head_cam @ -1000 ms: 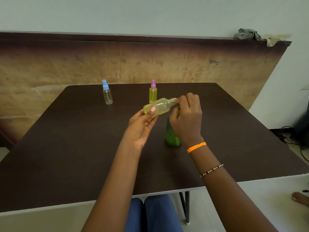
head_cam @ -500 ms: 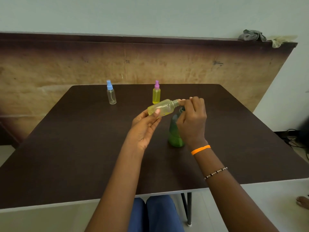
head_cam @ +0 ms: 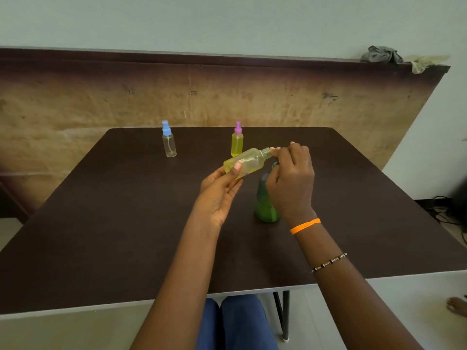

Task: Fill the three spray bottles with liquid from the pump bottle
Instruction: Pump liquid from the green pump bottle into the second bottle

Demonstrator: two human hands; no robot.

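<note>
My left hand (head_cam: 219, 190) holds a small capless spray bottle (head_cam: 243, 163) with yellow liquid, tilted with its threaded neck pointing right. My right hand (head_cam: 290, 180) curls over the pump head of the green pump bottle (head_cam: 265, 208), which stands on the table; its fingertips touch the spray bottle's open neck. The pump head is mostly hidden under that hand. A spray bottle with a pink cap (head_cam: 237, 140) holds yellow liquid and stands behind. A clear spray bottle with a blue cap (head_cam: 168, 140) stands at the far left.
All of this sits on a dark brown table (head_cam: 113, 223) set against a brown board along the wall. Rags (head_cam: 384, 56) lie on the board's top edge at the right. Cables (head_cam: 447, 213) trail on the floor to the right, and a foot shows at the lower right.
The hands and the tilted bottle keep their pose over the pump bottle. My right fingertips have shifted slightly at the neck, and the view has drifted a little.
</note>
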